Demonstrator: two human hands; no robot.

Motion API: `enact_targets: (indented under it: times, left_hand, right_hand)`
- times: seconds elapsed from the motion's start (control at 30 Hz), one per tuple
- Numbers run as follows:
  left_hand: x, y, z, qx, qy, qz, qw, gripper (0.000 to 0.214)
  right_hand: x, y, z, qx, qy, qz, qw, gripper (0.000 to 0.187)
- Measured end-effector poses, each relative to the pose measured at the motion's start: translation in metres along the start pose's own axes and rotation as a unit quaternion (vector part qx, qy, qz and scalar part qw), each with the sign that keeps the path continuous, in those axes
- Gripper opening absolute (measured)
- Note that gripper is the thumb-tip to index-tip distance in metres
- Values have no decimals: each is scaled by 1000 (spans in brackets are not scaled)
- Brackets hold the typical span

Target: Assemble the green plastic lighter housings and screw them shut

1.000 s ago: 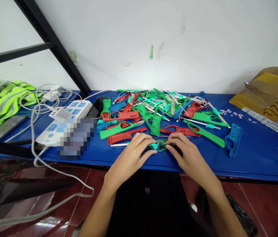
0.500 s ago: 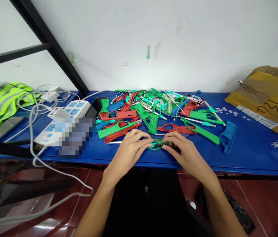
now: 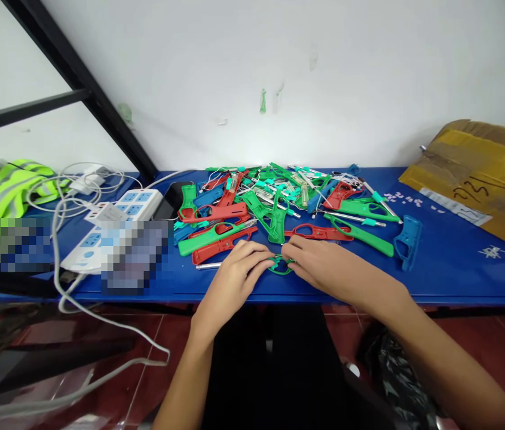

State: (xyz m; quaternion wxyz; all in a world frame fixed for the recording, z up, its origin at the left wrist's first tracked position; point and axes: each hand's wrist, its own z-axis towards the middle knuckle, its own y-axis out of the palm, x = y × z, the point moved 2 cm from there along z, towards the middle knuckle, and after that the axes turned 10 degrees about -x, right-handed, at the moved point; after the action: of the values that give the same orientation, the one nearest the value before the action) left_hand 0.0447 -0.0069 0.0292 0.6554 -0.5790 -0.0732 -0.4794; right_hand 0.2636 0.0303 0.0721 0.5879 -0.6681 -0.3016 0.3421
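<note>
A green lighter casing (image 3: 280, 268) lies low over the front of the blue table, partly covered by my fingers, with a teal piece inside it. My left hand (image 3: 239, 270) pinches its left end between thumb and fingers. From the other side, my right hand (image 3: 319, 260) has its fingers closed at the casing's right part; the fingertips are partly hidden, so any small part in them cannot be made out. Just beyond the hands lie an upright green casing half (image 3: 276, 224), a red casing (image 3: 319, 231) and a closed green lighter (image 3: 214, 235) with a metal tube.
A heap of red, green and blue casings and metal tubes (image 3: 294, 188) spreads along the wall. To the left are a white power strip (image 3: 100, 242), cables and a blurred phone-like object (image 3: 135, 254). A taped carton (image 3: 476, 179) and a blue casing half (image 3: 408, 242) are at the right.
My right hand has moved left and turned, its fingers now over the casing's middle and right. My left hand keeps its pinch. The view has shifted slightly.
</note>
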Motion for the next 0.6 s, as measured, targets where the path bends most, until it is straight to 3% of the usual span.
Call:
enact_targets:
  times: [0.3, 0.47, 0.6]
  left_hand:
    - [-2, 2, -1, -7, 6, -11, 1000, 24]
    - [1, 2, 0, -5, 7, -22, 1000, 26]
    - [3, 0, 0, -7, 3, -27, 1000, 24]
  right_hand:
    - [-14, -1, 6, -14, -22, -113, 993, 20]
    - [-12, 2, -1, 21, -7, -87, 996, 20]
    - [-4, 8, -7, 49, 3, -7, 999, 14]
